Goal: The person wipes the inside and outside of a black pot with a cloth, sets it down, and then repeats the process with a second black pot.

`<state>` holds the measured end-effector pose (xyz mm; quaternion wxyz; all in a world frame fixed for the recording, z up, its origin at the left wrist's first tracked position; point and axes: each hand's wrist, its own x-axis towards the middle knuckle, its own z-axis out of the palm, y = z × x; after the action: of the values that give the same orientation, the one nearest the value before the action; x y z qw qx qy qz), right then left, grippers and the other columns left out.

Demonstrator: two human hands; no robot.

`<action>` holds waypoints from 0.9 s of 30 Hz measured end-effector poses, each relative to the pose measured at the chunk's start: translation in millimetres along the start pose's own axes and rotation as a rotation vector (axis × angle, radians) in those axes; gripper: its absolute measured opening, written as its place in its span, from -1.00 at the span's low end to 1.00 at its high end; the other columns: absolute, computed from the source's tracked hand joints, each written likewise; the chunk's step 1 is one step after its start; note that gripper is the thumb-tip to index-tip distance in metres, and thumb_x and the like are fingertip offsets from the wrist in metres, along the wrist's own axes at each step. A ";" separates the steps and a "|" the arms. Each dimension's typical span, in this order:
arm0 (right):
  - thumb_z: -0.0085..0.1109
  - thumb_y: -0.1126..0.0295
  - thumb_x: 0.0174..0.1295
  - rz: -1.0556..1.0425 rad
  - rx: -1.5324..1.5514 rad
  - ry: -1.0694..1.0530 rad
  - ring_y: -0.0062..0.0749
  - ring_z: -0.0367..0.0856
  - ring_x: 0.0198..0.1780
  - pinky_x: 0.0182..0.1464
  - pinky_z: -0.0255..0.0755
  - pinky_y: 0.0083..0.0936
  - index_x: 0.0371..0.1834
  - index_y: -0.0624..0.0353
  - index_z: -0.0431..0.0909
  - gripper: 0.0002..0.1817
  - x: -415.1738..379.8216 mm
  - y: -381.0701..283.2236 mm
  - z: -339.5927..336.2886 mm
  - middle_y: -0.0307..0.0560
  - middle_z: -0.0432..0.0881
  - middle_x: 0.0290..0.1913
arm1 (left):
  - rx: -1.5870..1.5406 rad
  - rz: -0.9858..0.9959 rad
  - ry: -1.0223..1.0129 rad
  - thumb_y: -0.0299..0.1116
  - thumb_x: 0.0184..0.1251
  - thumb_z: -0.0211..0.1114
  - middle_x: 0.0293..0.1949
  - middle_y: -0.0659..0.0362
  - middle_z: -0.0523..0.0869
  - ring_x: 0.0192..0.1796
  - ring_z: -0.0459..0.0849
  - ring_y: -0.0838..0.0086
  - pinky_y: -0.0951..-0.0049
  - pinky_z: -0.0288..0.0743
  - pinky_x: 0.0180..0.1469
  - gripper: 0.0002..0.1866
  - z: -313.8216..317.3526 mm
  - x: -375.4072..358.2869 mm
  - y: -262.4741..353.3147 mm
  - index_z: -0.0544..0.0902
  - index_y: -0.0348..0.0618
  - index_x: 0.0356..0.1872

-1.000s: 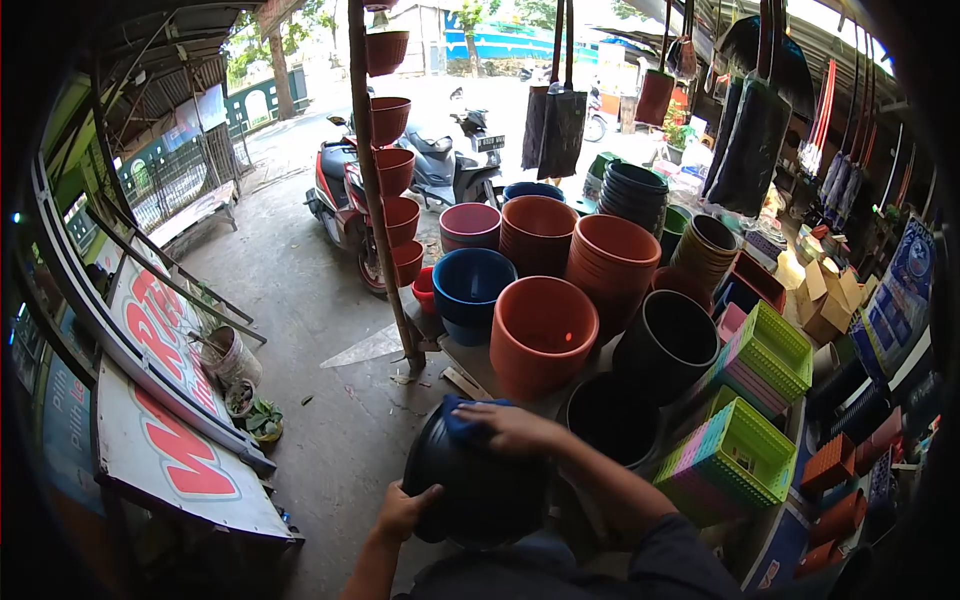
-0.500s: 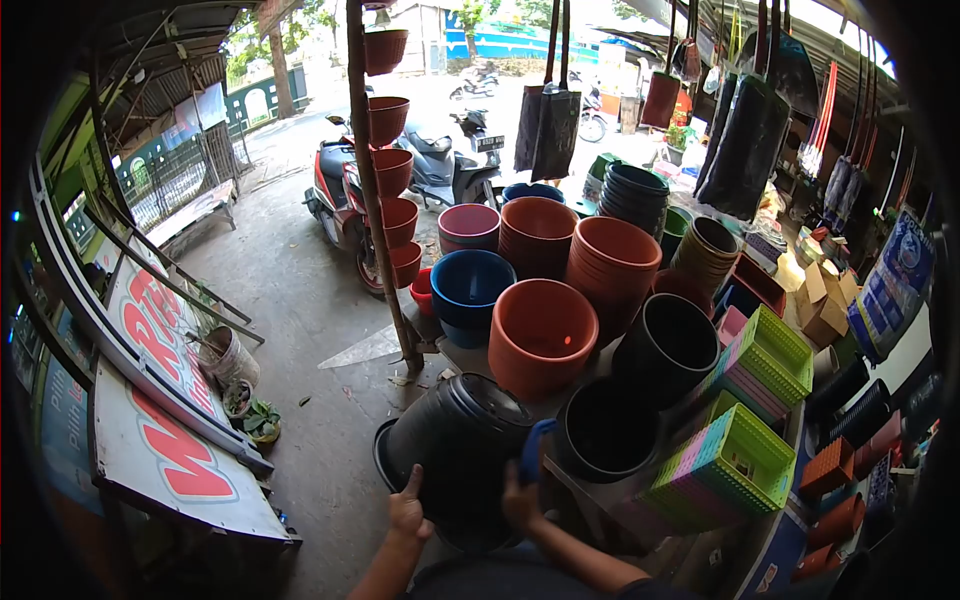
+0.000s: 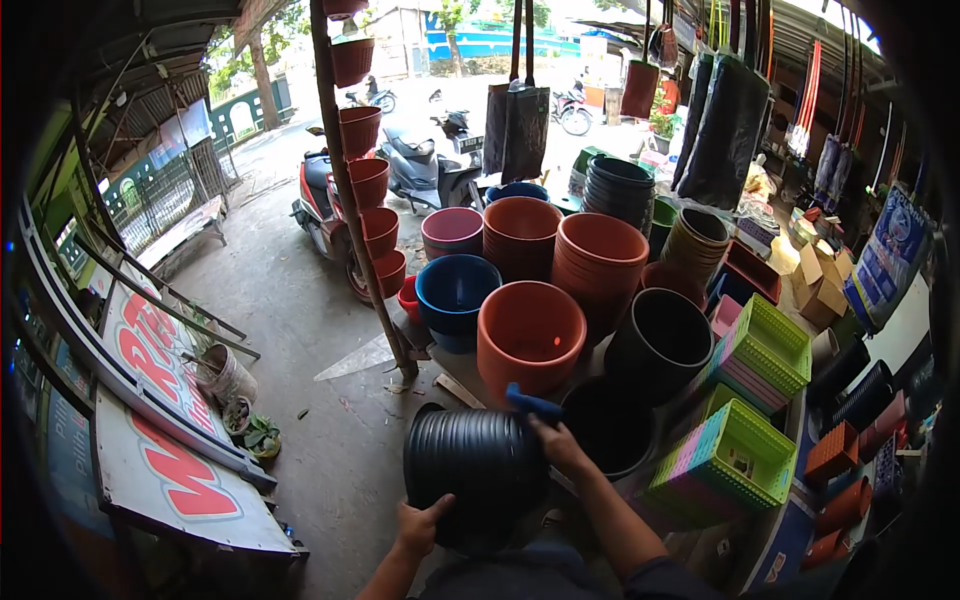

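Tilted on its side in front of me is a stack of nested black plant pots (image 3: pixel 478 455), its ribbed rims showing along the upper side. My left hand (image 3: pixel 425 525) grips the lower left of the stack, thumb against it and the other fingers mostly hidden. At its right side, my right hand (image 3: pixel 560 445) is closed around a blue cloth (image 3: pixel 533 402), close to the stack's upper right edge. Just beyond that hand stands an open black pot (image 3: pixel 610 430), with an orange pot (image 3: pixel 531 335) behind it.
Stacked orange, blue and black pots cover the display table. Green baskets (image 3: pixel 745 455) stand at the right. A wooden post (image 3: pixel 355 200) with small hanging pots rises ahead. A white signboard (image 3: pixel 190 480) leans at the left, and a red scooter (image 3: pixel 322 215) is parked beyond.
The black pot stack has been turned, so its ribbed rims now show instead of its base. My right hand and the blue cloth have moved up; my left hand sits slightly lower.
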<state>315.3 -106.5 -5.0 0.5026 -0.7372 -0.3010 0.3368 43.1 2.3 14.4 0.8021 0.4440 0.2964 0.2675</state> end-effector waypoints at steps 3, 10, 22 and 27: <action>0.11 0.23 0.40 0.240 0.533 0.167 -0.33 0.46 0.27 0.28 0.34 -0.46 0.35 0.33 0.32 -0.45 -3.7 13.2 -8.7 0.04 0.55 0.19 | -0.036 -0.039 -0.009 -0.56 0.19 0.44 -0.05 0.06 0.73 -0.05 0.71 0.38 0.39 0.59 0.08 -0.64 7.0 6.2 3.3 0.63 -0.41 0.02; 0.15 0.10 0.38 0.200 0.523 0.188 -0.44 0.45 0.17 0.26 0.28 -0.49 0.25 0.36 0.43 -0.44 -47.2 42.6 -20.7 -0.10 0.55 0.12 | -0.035 -0.048 0.024 -0.54 0.19 0.45 -0.06 0.03 0.73 -0.08 0.72 0.35 0.38 0.62 0.04 -0.65 44.5 32.4 -7.5 0.62 -0.42 0.00; 0.04 0.31 0.42 -0.239 0.253 0.336 -0.25 0.41 0.35 0.36 0.20 -0.40 0.36 0.35 0.31 -0.49 -89.1 -78.8 -145.7 0.09 0.47 0.29 | 0.595 0.222 -0.236 -0.50 0.15 0.48 -0.21 0.13 0.78 -0.24 0.75 0.45 0.46 0.62 -0.17 -0.78 180.6 99.8 13.0 0.70 -0.27 -0.18; 0.13 0.25 0.19 -0.721 -0.834 0.376 -0.16 0.15 0.54 0.54 -0.21 -0.10 0.45 0.13 0.27 -0.30 -81.2 -119.2 -208.5 -0.01 0.32 0.45 | 1.240 0.696 -0.656 -0.45 -0.02 0.43 -0.35 0.04 0.70 -0.34 0.72 0.12 0.27 0.61 -0.30 -0.80 267.9 124.6 41.6 0.69 -0.15 -0.30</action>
<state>421.3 -244.8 179.1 0.2975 -0.7709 -0.5458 -0.1392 312.1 -40.6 136.2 0.3242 0.9348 -0.0167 0.1441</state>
